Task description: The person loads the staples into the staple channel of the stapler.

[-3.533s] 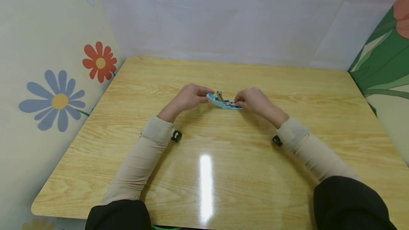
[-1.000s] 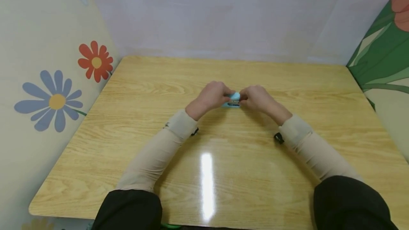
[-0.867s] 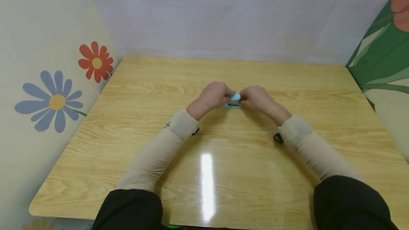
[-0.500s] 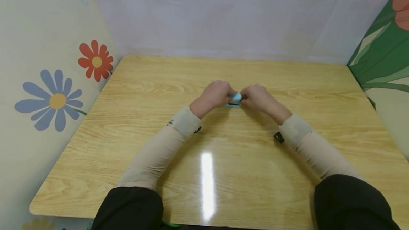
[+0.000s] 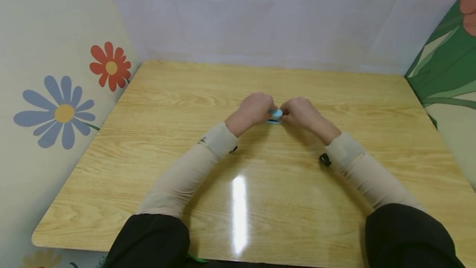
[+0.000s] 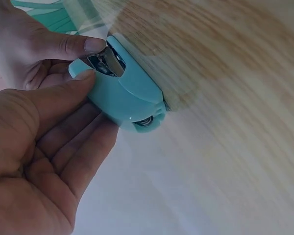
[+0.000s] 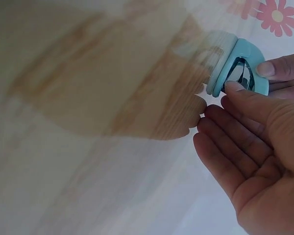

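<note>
A small teal stapler (image 5: pixel 276 115) sits between both hands just above the middle of the wooden table (image 5: pixel 260 185). My left hand (image 5: pixel 254 108) pinches it, thumb (image 6: pixel 81 78) on its top shell and fingers beneath. My right hand (image 5: pixel 301 113) holds the other end, its thumb (image 7: pixel 235 88) against the stapler's (image 7: pixel 235 66) rim. In the left wrist view the stapler (image 6: pixel 127 90) looks folded nearly closed, with metal parts showing at its end. Most of it is hidden by the hands in the head view.
Walls with flower prints (image 5: pixel 63 113) enclose the table on the left, and a green leaf print (image 5: pixel 450 69) stands on the right. A pale wall runs along the back. A light glare (image 5: pixel 239 210) lies on the tabletop near me.
Earlier the stapler lay spread open between hands set apart. My left hand has moved right and the stapler is folded up between both hands. Over the last second the hands barely shift.
</note>
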A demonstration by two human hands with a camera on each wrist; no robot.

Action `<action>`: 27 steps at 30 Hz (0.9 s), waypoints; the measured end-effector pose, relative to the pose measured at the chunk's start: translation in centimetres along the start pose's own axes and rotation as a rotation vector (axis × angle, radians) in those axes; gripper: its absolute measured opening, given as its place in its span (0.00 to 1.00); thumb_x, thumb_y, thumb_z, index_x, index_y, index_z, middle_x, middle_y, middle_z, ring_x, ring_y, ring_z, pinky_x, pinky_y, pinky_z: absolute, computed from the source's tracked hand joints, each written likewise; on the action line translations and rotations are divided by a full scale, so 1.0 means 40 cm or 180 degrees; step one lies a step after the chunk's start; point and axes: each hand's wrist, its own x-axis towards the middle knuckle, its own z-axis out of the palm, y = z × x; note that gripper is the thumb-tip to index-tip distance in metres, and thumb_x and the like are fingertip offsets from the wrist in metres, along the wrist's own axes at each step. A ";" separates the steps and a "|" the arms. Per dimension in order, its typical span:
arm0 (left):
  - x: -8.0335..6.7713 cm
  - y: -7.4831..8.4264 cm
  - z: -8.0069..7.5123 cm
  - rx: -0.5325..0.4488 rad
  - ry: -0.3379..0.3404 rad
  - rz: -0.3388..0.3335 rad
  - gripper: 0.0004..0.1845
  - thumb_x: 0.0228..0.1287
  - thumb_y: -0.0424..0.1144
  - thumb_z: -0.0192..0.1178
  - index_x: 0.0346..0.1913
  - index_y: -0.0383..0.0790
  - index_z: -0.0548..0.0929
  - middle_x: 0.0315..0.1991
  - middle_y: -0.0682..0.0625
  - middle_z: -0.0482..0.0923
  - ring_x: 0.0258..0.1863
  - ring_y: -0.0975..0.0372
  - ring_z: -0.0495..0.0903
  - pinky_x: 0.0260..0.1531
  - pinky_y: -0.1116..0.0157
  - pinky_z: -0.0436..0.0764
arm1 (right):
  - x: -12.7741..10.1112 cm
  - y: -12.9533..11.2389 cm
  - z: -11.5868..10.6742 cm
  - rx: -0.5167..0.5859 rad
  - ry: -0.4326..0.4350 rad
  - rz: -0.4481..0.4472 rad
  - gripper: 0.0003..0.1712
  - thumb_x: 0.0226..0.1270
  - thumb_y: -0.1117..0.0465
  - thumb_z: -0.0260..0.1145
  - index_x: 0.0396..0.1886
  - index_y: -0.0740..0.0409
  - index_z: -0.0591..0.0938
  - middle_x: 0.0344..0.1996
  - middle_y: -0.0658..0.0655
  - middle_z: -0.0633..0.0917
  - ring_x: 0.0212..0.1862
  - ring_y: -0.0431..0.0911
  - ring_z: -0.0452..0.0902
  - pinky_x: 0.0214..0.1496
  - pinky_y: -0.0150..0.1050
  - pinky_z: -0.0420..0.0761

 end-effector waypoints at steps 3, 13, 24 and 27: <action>0.003 -0.004 0.002 -0.0115 -0.0025 -0.0033 0.09 0.67 0.36 0.62 0.43 0.49 0.91 0.41 0.51 0.87 0.33 0.61 0.75 0.43 0.63 0.80 | -0.003 0.005 0.004 -0.0002 -0.0046 0.0040 0.10 0.65 0.59 0.69 0.43 0.58 0.89 0.40 0.56 0.91 0.46 0.51 0.85 0.52 0.48 0.81; -0.017 -0.038 0.028 -0.0843 0.0117 -0.0020 0.13 0.68 0.38 0.62 0.53 0.48 0.87 0.47 0.50 0.88 0.39 0.61 0.83 0.50 0.63 0.80 | -0.014 0.016 0.018 0.0067 -0.0110 0.0025 0.09 0.67 0.58 0.67 0.40 0.57 0.89 0.37 0.56 0.91 0.42 0.50 0.86 0.48 0.48 0.83; -0.027 -0.050 0.030 -0.0991 0.0232 -0.0001 0.18 0.68 0.41 0.63 0.59 0.47 0.83 0.54 0.49 0.85 0.51 0.58 0.84 0.53 0.61 0.81 | -0.016 0.031 0.013 0.0047 -0.0053 -0.0056 0.09 0.67 0.57 0.67 0.40 0.56 0.89 0.38 0.55 0.91 0.43 0.51 0.86 0.50 0.49 0.82; -0.040 -0.055 0.023 -0.1033 0.0217 -0.0112 0.23 0.68 0.44 0.62 0.65 0.45 0.78 0.60 0.48 0.80 0.58 0.56 0.81 0.57 0.58 0.79 | -0.026 0.040 -0.001 0.0117 -0.0044 -0.0044 0.11 0.68 0.57 0.66 0.44 0.57 0.88 0.41 0.56 0.90 0.45 0.52 0.86 0.52 0.50 0.81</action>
